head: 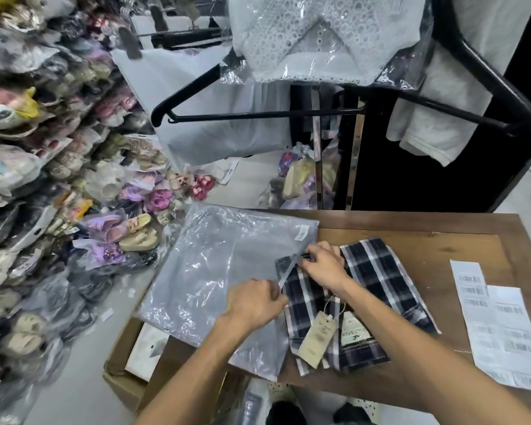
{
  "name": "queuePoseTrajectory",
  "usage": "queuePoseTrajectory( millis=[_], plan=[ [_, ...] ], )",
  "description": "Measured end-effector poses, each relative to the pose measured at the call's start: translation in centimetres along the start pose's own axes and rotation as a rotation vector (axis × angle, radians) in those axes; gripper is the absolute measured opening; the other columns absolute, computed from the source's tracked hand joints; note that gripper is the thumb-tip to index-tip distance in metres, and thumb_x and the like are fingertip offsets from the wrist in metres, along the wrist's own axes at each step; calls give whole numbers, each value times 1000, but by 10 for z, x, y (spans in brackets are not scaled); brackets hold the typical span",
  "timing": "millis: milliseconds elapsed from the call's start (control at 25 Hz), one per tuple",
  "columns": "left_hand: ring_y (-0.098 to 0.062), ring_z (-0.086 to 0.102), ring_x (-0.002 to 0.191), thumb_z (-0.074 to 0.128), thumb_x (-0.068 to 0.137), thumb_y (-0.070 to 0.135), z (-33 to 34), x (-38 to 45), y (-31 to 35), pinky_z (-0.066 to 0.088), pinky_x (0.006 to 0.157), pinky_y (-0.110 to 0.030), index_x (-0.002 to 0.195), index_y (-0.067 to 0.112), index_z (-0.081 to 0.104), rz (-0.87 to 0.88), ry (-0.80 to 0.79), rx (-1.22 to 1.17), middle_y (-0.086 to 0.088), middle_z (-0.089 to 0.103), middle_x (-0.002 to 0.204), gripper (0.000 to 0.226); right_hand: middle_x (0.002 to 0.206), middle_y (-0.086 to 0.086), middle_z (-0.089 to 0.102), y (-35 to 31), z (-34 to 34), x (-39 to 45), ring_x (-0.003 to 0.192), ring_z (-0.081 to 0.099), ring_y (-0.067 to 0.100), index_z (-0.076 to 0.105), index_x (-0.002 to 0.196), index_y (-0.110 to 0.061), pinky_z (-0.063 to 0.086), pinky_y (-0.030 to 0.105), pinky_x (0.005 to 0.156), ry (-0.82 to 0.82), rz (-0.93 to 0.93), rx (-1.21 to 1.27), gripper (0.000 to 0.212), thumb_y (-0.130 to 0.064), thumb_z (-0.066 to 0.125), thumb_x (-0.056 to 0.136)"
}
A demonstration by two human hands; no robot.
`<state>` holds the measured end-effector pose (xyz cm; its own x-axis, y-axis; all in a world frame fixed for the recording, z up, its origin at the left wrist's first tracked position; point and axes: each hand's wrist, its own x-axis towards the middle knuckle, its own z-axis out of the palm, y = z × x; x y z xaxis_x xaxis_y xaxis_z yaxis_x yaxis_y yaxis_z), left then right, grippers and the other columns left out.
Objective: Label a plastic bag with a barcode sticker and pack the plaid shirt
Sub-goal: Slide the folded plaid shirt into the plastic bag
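A clear plastic bag (215, 271) lies over the left end of the wooden table (426, 234), with a small white sticker (301, 233) near its far corner. A folded dark plaid shirt (377, 277) with paper hang tags (318, 337) lies to its right, its left edge just inside the bag's open mouth. My left hand (252, 303) pinches the near edge of the bag's mouth. My right hand (325, 263) rests on the shirt at the far edge of the mouth, fingers curled on the shirt and plastic.
Sheets of barcode stickers (500, 326) lie at the table's right side. Bagged shoes (74, 185) are piled along the left. A cardboard box (129, 378) sits on the floor beside the table. Black hangers (258, 115) and a bagged white lace garment (319, 35) hang ahead.
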<state>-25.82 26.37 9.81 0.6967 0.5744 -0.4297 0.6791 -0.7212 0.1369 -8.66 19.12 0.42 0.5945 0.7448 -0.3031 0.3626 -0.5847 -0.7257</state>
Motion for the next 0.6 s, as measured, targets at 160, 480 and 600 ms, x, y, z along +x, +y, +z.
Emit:
queuePoseTrajectory(
  millis=[160, 480, 600],
  plan=[
    [-19, 58, 70, 48, 97, 46, 6, 1, -1, 47, 69, -31, 69, 24, 44, 28, 2, -49, 4, 57, 67, 36, 118, -1, 49, -2, 4, 15, 114, 36, 25, 68, 106, -26, 33, 44, 102, 145, 87, -111, 34, -55, 59, 92],
    [-20, 59, 71, 50, 96, 47, 7, 11, -11, 45, 65, -30, 71, 21, 48, 2, 17, -187, 4, 61, 68, 35, 78, -4, 64, -10, 16, -60, 73, 65, 17, 63, 77, -17, 57, 35, 72, -160, -294, -525, 53, -66, 48, 91],
    [-17, 56, 66, 53, 96, 42, 8, 11, -14, 37, 56, -28, 72, 21, 51, 0, -6, -244, 4, 57, 65, 32, 73, 2, 64, -30, 30, -63, 74, 69, 24, 56, 69, -14, 48, 31, 62, -232, -131, -725, 67, -79, 51, 79]
  ],
)
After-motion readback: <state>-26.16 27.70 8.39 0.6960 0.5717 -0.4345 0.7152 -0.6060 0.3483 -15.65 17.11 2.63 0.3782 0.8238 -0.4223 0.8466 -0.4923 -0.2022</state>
